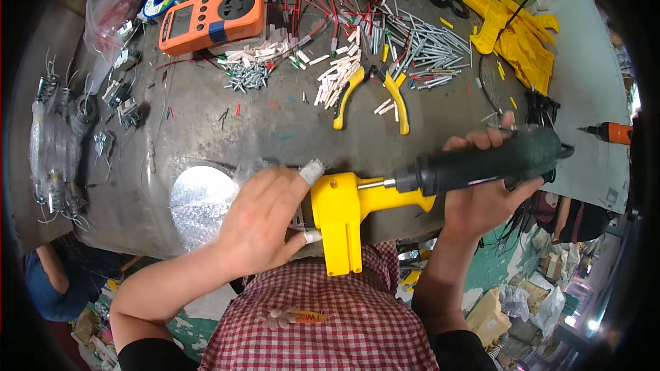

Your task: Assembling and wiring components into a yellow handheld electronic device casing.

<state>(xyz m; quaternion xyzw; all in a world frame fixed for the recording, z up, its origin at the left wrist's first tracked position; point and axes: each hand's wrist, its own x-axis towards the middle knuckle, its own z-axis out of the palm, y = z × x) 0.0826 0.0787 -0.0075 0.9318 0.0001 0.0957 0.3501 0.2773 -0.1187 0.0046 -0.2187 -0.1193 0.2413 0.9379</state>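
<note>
Head view: the left hand (265,218) is partly closed on the left end of a yellow plastic casing (337,213), its taped fingertips (313,172) against the edge. The casing sits at the near edge of the grey table (275,134), in front of the checked apron (316,323). The right hand (478,209) is wrapped around a black electric screwdriver (488,163), whose metal bit (375,183) points left into the casing. Beyond them lie yellow-handled pliers (350,98), long screws (433,45) and an orange meter (214,20); a round silver sheet (201,196) lies just beside the left hand.
</note>
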